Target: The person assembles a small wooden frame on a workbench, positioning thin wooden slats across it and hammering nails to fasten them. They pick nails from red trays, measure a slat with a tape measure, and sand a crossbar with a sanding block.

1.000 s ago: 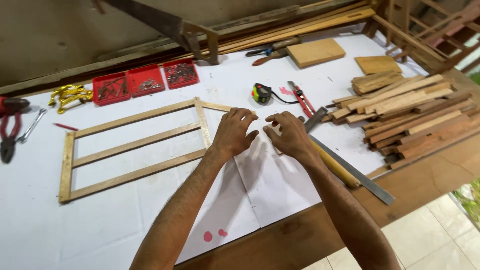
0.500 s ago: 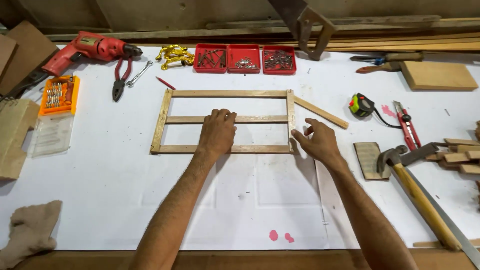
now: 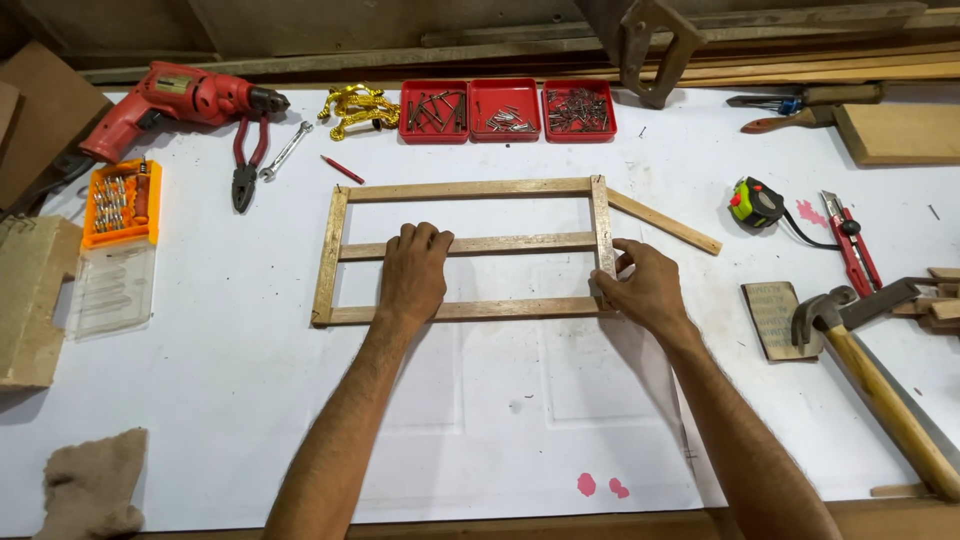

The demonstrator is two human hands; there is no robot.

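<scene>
Two bare forearms entering from the lower edge, no sleeves in view, dark hair along both, left hand [image 3: 412, 275] and right hand [image 3: 645, 290] ungloved, no rings, watch or wristband showing, short plain fingernails, knuckles faintly creased.

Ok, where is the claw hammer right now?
In the head view, the claw hammer lies at the table's right edge, right of the person's right hand, below the red utility knife.
</scene>
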